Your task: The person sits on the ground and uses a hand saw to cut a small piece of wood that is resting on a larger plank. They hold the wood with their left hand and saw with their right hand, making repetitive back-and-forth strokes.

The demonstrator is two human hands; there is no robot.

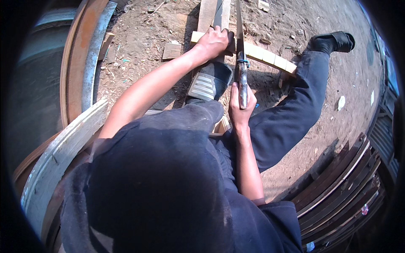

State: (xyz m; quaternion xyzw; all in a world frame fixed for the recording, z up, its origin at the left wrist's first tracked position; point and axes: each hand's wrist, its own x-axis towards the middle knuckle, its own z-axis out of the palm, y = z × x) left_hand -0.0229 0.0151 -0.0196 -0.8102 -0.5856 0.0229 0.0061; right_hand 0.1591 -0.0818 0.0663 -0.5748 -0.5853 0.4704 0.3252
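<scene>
A pale wooden strip (272, 59) with several cross lines lies slantwise over a board (206, 17) on the ground. My left hand (213, 42) is closed over the strip near its left end, with the fingertips partly hidden. In my right hand (243, 101) is the dark, worn handle of a long-bladed tool (239, 29), tied with blue cord. Its narrow blade points away from me and passes over the strip, just right of my left hand. Whether the blade has teeth is too fine to tell. My sandalled left foot (209, 82) is just below the strip.
My outstretched right leg (291, 114) is beside the strip's right end. Curved-looking planks (63, 147) and a metal-edged beam (86, 63) stand at left. Stacked dark slats (341, 185) lie at lower right. A small wood block (171, 51) and chips lie on the dirt.
</scene>
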